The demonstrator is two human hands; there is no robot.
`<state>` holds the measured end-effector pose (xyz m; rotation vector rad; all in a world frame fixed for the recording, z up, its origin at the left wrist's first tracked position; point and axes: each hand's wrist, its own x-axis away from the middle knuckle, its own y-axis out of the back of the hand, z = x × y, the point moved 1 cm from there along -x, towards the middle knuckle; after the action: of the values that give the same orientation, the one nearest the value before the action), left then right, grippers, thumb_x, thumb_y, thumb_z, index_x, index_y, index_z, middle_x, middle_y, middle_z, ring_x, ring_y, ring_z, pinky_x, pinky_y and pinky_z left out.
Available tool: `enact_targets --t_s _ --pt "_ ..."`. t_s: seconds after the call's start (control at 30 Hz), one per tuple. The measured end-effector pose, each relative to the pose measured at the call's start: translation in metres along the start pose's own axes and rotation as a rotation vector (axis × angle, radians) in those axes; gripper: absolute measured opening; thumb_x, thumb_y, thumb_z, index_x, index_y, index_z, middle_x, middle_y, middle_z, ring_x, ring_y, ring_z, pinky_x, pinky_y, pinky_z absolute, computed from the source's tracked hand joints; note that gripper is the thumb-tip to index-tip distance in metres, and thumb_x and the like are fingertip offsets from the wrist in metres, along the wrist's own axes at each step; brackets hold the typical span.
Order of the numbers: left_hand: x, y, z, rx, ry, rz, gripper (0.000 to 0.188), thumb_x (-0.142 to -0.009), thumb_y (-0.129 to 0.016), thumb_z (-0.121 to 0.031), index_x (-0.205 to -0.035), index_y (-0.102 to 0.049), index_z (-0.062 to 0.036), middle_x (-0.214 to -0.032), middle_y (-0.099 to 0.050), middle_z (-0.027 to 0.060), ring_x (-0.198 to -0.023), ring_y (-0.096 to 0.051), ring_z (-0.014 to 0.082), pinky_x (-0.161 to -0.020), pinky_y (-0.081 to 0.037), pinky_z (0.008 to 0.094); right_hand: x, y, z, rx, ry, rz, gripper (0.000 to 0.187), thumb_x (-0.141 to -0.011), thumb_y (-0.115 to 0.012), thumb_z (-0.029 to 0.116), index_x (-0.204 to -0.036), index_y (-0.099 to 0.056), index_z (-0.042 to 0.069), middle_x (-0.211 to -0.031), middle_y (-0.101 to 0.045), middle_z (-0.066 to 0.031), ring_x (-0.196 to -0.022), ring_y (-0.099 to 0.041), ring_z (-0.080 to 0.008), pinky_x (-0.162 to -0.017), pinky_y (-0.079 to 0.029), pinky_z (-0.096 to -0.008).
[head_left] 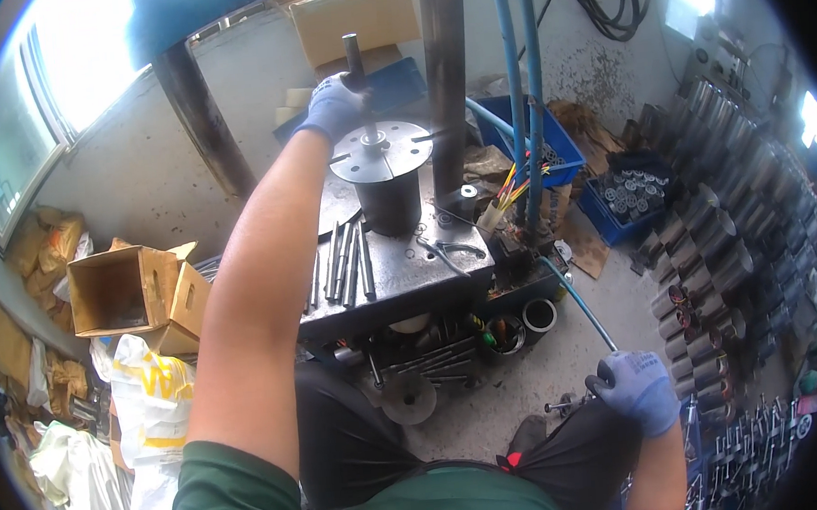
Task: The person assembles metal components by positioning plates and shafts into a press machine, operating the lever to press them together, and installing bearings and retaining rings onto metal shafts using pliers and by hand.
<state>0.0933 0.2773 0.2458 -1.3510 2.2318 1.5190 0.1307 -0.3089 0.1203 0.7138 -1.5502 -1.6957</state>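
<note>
My left hand (335, 106), in a light blue-grey glove, is closed around an upright dark metal rod (352, 50). Below it the rod meets a collar in the middle of a round metal disc (350, 161) with holes and slots. That disc lies on top of a dark cylinder (392, 205), which stands on the metal press bed (401, 279). Low on the right, my gloved right hand (638, 391) is closed at the near end of a long blue lever (577, 295). The lever's grip is mostly hidden by my fingers.
Several metal rods (343, 264) and pliers (456, 254) lie on the bed. A thick steel column (447, 82) and blue hoses (531, 85) rise behind. Metal cylinders (703, 263) are stacked at right, near blue bins (615, 226). Cardboard boxes (151, 297) and bags (148, 396) stand left.
</note>
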Motion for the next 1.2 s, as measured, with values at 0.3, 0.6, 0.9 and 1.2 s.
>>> enact_targets --t_s 0.3,0.6,0.9,1.2 --pt "-0.003 -0.006 0.005 0.007 -0.004 -0.001 0.025 -0.093 -0.073 -0.022 -0.105 -0.073 -0.0002 -0.093 -0.078 0.0158 -0.086 -0.075 0.0272 -0.08 -0.056 0.0396 -0.001 -0.002 -0.004 0.002 0.015 0.022 0.035 -0.088 -0.075 0.041 -0.08 -0.072 0.007 -0.082 -0.07 -0.0173 -0.081 -0.071 -0.038 -0.073 -0.054 -0.0486" --pt "-0.01 -0.014 0.02 0.101 -0.039 -0.012 0.019 -0.093 -0.074 -0.015 -0.105 -0.074 0.0001 -0.092 -0.077 0.014 -0.08 -0.073 0.0207 -0.071 -0.057 0.0371 -0.003 -0.003 -0.002 0.015 0.048 -0.018 0.034 -0.089 -0.074 0.042 -0.082 -0.072 0.008 -0.08 -0.07 -0.016 -0.08 -0.071 -0.0368 -0.073 -0.055 -0.0484" --pt "0.0 -0.007 0.006 -0.001 -0.014 -0.049 0.023 -0.093 -0.074 -0.016 -0.108 -0.073 0.0002 -0.093 -0.078 0.0142 -0.083 -0.074 0.0227 -0.075 -0.057 0.0369 0.001 -0.005 -0.007 0.012 0.065 -0.037 0.033 -0.088 -0.074 0.041 -0.078 -0.07 0.009 -0.076 -0.069 -0.0151 -0.076 -0.071 -0.0369 -0.07 -0.055 -0.048" --pt "0.003 -0.007 0.004 0.015 -0.039 -0.053 0.024 -0.091 -0.076 -0.02 -0.106 -0.073 -0.0008 -0.093 -0.077 0.0158 -0.09 -0.073 0.0274 -0.082 -0.055 0.0391 0.0 -0.003 -0.005 0.019 0.056 -0.002 0.033 -0.088 -0.073 0.041 -0.078 -0.07 0.01 -0.078 -0.069 -0.0151 -0.078 -0.071 -0.0365 -0.07 -0.055 -0.0479"
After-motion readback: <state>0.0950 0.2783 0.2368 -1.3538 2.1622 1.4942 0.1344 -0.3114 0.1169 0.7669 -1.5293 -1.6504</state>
